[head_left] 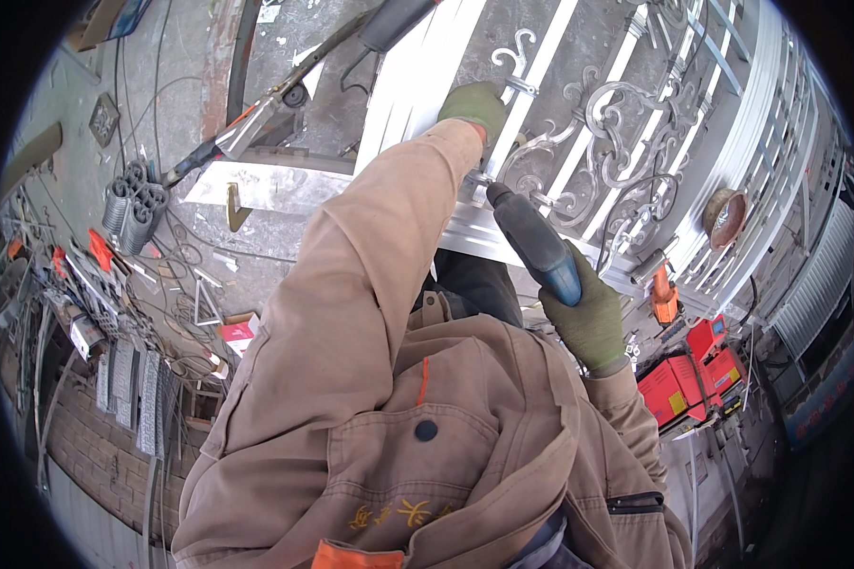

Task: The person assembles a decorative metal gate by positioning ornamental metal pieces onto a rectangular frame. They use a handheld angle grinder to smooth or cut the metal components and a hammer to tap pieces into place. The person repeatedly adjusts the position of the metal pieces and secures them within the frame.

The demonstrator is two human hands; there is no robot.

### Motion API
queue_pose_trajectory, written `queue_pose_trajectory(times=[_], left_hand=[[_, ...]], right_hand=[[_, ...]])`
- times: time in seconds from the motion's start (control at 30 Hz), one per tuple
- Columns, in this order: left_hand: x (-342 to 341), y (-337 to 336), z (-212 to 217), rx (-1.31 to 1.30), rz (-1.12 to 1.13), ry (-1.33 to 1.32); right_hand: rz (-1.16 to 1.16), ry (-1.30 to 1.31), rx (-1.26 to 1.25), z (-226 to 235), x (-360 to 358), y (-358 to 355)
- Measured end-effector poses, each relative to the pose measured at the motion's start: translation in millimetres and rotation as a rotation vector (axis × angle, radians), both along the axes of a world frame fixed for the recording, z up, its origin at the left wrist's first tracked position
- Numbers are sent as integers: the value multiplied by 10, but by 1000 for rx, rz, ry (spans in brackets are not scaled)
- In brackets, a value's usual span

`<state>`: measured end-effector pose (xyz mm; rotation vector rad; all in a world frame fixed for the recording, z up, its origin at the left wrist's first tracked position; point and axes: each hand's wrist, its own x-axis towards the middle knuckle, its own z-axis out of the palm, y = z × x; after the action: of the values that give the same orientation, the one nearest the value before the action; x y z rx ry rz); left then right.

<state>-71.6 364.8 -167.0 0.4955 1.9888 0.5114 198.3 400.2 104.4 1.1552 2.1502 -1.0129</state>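
My right hand, in a green glove, is closed round the rear of a blue-and-black power drill. The drill's black nose points up and left, its metal tip close to the lower rail of a silvery white metal gate panel. Beyond that tip my left hand, also gloved in green, rests on the panel between a wide white board and an upright bar. It looks curled; its fingertips and whatever they hold are out of sight. Scroll ornaments fill the panel to the right.
A long-handled tool lies across the upper left. Bundled grey coils and cables are on the floor at left. Right of me stand a red machine, an orange tool and a rusty ring-shaped bowl on the panel.
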Motion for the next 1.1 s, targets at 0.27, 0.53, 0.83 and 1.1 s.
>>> queue_pose_trajectory(times=[0.27, 0.53, 0.83, 1.1], left_hand=[[-30, 9, 158, 12, 26, -21], [-31, 0, 167, 7, 24, -24], [-54, 29, 206, -23, 35, -84], [-46, 19, 146, -9, 48, -63]], right_hand=[[86, -142, 111, -43, -85, -154], [134, -282, 99, -26, -214, -101], [258, -397, 65, -73, -200, -47], [336, -438, 78, -87, -230, -28]])
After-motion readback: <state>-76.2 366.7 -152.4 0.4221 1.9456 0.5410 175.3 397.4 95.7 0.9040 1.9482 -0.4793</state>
